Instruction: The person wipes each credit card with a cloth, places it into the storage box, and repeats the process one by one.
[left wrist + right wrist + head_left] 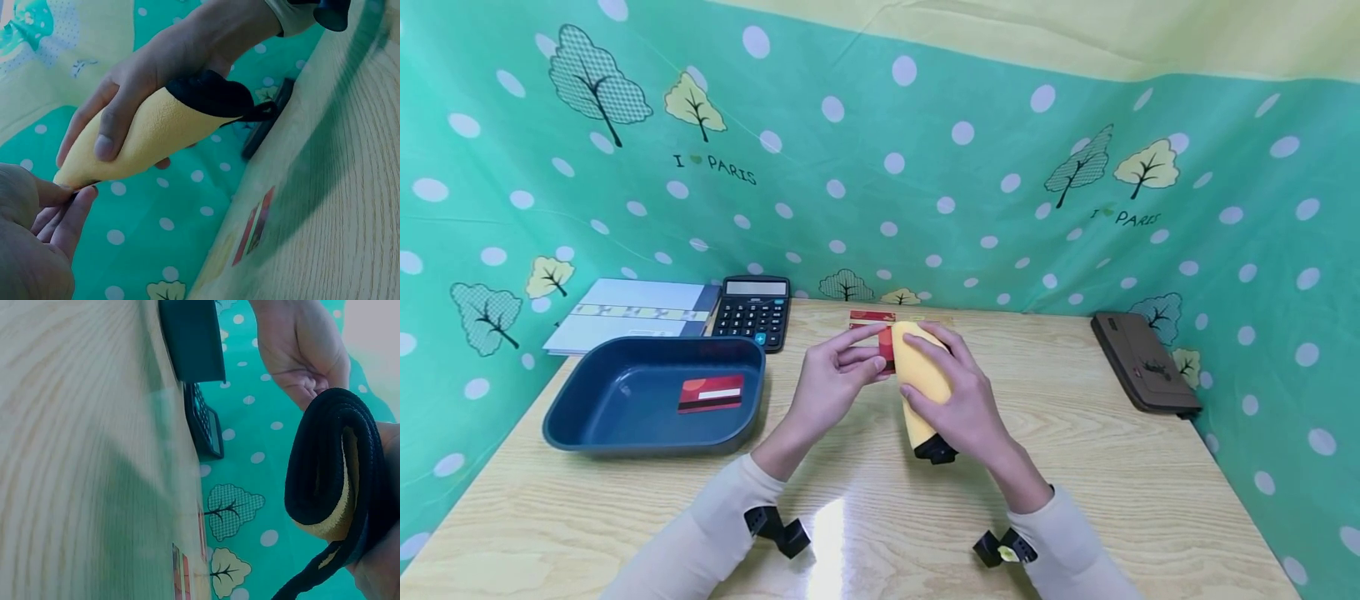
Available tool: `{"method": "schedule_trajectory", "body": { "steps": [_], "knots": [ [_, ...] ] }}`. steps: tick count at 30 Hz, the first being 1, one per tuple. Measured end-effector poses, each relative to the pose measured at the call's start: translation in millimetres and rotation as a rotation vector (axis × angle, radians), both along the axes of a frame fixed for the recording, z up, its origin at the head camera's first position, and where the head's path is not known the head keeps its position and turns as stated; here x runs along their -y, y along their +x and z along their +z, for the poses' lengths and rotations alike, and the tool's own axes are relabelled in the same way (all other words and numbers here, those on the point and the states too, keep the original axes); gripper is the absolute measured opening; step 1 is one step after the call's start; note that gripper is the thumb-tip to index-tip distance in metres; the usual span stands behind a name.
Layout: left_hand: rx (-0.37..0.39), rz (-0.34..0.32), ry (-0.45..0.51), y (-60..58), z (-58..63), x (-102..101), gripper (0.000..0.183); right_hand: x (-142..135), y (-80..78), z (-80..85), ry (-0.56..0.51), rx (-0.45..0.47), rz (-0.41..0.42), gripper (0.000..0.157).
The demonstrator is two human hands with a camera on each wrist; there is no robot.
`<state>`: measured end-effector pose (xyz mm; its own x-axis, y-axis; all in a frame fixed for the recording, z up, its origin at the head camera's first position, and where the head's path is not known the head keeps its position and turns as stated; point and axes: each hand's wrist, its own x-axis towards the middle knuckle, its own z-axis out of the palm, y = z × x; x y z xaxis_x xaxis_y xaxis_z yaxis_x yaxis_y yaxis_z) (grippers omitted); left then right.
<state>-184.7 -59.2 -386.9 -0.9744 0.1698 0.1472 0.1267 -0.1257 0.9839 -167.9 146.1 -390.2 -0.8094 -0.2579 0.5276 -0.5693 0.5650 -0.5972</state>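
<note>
In the head view my right hand (958, 392) grips a folded yellow cloth (922, 379) with black edging, its fingers and thumb wrapped round the roll. My left hand (837, 377) pinches a red card (887, 346) by its edge, at the cloth's far left side. Part of the card is hidden behind the cloth. From the left wrist, the left fingertips (75, 209) meet the narrow end of the cloth (144, 134). The right wrist view shows the cloth's layered black end (328, 462) and a hanging loop (309, 575).
A dark blue basin (655, 442) at left holds a red card (711, 393). Behind it are a calculator (752, 312) and white folders (625, 310). More red cards (871, 317) lie at the table's back, beyond the hands. A brown zipped case (1142, 362) lies at the right.
</note>
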Motion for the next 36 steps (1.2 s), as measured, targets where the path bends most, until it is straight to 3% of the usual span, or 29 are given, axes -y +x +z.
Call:
{"method": "schedule_trajectory", "body": {
  "steps": [12,19,36],
  "knots": [
    [0.069,0.018,0.010,0.2,0.3,-2.2,0.044,4.8,4.3,0.3,0.016,-0.017,0.021,0.065],
    [0.076,0.014,0.011,0.5,3.5,-0.4,0.044,1.0,1.2,1.4,0.037,-0.035,-0.012,0.065],
    [0.104,0.013,0.007,-1.7,16.0,12.8,0.046,-21.7,-7.6,11.3,-0.032,0.011,-0.081,0.067]
  ]
}}
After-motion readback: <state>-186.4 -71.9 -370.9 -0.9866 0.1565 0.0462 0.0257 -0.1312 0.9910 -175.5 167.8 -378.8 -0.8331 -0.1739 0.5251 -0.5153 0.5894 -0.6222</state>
